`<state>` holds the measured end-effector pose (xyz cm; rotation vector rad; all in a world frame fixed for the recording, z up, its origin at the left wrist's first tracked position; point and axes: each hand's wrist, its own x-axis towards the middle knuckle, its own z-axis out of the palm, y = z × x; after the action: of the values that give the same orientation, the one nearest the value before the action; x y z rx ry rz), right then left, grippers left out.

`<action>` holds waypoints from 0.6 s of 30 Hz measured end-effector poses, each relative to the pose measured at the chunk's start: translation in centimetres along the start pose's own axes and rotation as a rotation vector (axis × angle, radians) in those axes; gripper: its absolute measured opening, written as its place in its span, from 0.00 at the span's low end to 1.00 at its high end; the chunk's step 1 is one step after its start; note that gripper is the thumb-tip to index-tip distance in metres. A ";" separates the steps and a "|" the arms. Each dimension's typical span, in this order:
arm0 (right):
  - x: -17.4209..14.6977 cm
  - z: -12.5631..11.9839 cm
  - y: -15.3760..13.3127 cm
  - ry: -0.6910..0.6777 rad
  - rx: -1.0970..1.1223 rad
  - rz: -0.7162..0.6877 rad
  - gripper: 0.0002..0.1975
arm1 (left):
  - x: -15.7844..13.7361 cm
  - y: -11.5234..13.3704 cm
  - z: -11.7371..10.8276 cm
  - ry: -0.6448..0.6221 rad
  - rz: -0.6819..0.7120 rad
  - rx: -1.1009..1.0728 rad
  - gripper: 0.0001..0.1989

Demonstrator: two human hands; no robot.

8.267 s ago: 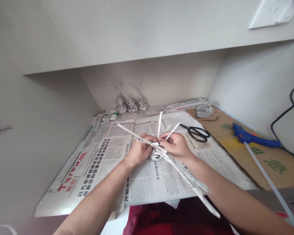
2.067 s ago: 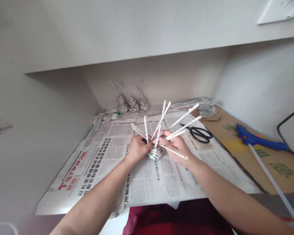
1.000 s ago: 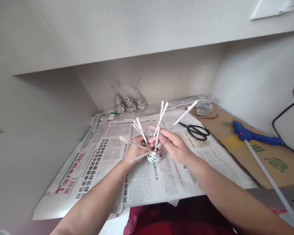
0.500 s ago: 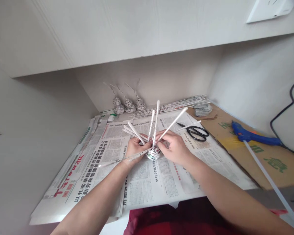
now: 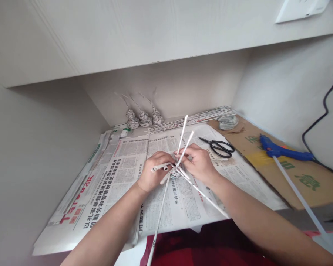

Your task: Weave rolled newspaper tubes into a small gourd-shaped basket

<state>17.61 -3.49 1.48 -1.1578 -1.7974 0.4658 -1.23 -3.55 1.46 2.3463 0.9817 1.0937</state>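
Note:
Between my hands is a small woven piece of rolled newspaper (image 5: 177, 173), its paper tubes sticking out in several directions. My left hand (image 5: 155, 170) is closed around its left side, with short tube ends poking out by the fingers. The fingers of my right hand (image 5: 197, 160) pinch at the paper tubes (image 5: 185, 147) on the upper right side. One long tube (image 5: 159, 225) points down towards my body, and another (image 5: 208, 197) slants to the lower right under my right wrist. My fingers partly hide the woven body.
Newspaper sheets (image 5: 122, 177) cover the worktop. Black scissors (image 5: 220, 147) lie to the right, before a cardboard sheet (image 5: 291, 181) with a blue glue gun (image 5: 283, 149). At the back stand three woven gourd shapes (image 5: 145, 120) beside a bundle of paper tubes (image 5: 191, 120). A cabinet overhangs above.
The woven piece has turned and tilted in my hands. Its tubes point in new directions, with long ones now reaching towards my body and the lower right.

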 end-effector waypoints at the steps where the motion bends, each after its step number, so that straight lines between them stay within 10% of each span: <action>1: 0.0 0.1 0.0 -0.012 0.039 0.008 0.06 | 0.1 0.2 -0.2 -0.032 0.030 0.037 0.05; 18: 0.1 1.2 0.5 -0.038 0.502 0.281 0.06 | 0.1 0.2 -0.3 -0.124 0.090 -0.011 0.09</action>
<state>16.84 -3.02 0.54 -1.0437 -1.4320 1.0425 -1.30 -3.55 1.78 2.4378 0.8318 0.9689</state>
